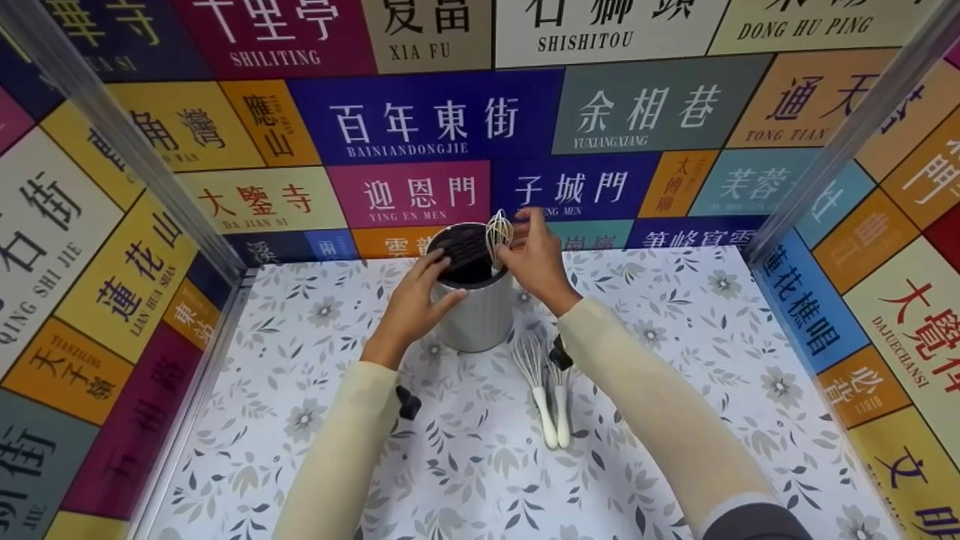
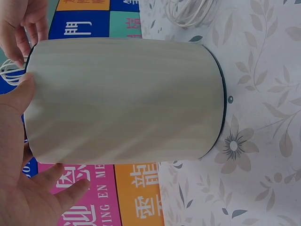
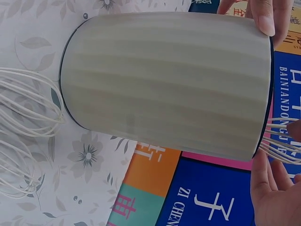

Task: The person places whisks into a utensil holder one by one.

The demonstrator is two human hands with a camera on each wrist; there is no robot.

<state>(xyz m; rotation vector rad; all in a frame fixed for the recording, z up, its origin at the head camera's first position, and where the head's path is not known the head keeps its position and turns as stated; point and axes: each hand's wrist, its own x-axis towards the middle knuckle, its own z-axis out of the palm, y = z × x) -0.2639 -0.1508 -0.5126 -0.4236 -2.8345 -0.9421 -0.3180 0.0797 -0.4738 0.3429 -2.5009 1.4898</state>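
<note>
A pale, ribbed cylindrical utensil holder (image 1: 474, 319) with a dark inside stands upright on the table. My left hand (image 1: 414, 300) grips its rim from the left, the thumb on the near side (image 2: 23, 92). At the right of the rim, my right hand (image 1: 534, 255) holds a small whisk (image 1: 498, 229) by its wire head, wires upward. The whisk's handle is hidden, apparently down in the holder. In the right wrist view its wires (image 3: 280, 141) show beyond the rim, beside my fingers. Two white-handled whisks, one (image 1: 541, 405) left of the other (image 1: 561, 405), lie right of the holder.
The table (image 1: 300, 480) wears a white cloth printed with grey flowers and leaves. Behind and at both sides stand panels (image 1: 420, 112) of coloured blocks with lettering. Clear strips (image 1: 825, 135) run along the corners.
</note>
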